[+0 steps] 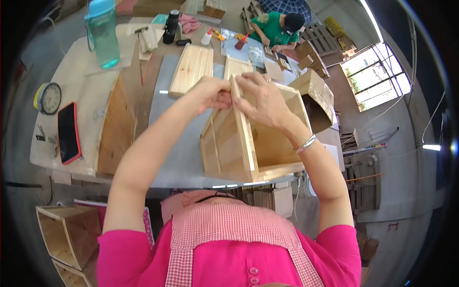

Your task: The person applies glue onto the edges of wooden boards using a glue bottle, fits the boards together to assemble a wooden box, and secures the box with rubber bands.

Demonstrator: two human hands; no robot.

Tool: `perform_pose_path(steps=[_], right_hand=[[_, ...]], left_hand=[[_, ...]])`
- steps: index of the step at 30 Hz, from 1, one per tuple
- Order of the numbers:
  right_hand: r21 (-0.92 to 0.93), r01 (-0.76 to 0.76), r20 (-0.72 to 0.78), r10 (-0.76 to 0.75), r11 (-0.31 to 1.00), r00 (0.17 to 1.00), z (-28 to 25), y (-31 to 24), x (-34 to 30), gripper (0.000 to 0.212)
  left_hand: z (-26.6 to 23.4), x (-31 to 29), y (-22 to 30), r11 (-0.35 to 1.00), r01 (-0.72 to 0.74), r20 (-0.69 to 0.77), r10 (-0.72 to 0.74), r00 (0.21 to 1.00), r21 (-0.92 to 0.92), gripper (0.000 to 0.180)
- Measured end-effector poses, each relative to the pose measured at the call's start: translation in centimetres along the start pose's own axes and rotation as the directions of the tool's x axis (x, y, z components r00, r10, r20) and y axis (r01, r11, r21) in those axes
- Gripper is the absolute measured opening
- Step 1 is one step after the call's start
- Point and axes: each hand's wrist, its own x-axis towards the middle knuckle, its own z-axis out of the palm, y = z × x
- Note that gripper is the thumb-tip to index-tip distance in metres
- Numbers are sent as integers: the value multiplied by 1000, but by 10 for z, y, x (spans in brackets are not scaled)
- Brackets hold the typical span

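Note:
An open wooden box [218,138] of pale boards rests tilted on the grey worktable, its opening facing right. At the far upper corner of its front frame, my left hand [213,94] has its fingers curled against the edge from the left. My right hand [264,101], with a silver bracelet on the wrist, grips the same edge from the right, fingers bent over the rim. Whether a small piece sits between the fingers is hidden. Just beyond my left hand lies a flat pale wooden panel [192,69].
On the left bench are a teal bottle [103,40], a round clock [48,98] and a red-edged phone [69,133]. Glue bottles [207,36] stand at the back. Another wooden box [318,98] sits to the right. A co-worker in green [277,31] works across the table.

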Motion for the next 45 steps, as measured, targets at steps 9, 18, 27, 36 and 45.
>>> perform_pose_path(steps=[9,18,27,36,45], right_hand=[[12,-30,49,30,999,998,-1,0,-5,56],[220,81,80,-101,972,992,-49,-52,-114,40],[196,206,-33,-203,959,979,-28,-62,-166,48],[328,206,-12,-214,922,977,-25,-49,-155,49],[368,249,-64,-242,896,968,-22,-49,-157,48]], left_hand=[[-3,6,-32,990,-134,-159,125,979,-45,16],[14,19,-17,867,-471,-218,497,840,164,34],[28,35,-32,845,-458,-311,529,789,275,21],[31,-28,-65,658,-651,-172,741,649,379,44],[69,-148,-195,62,-698,353,829,435,714,95]])
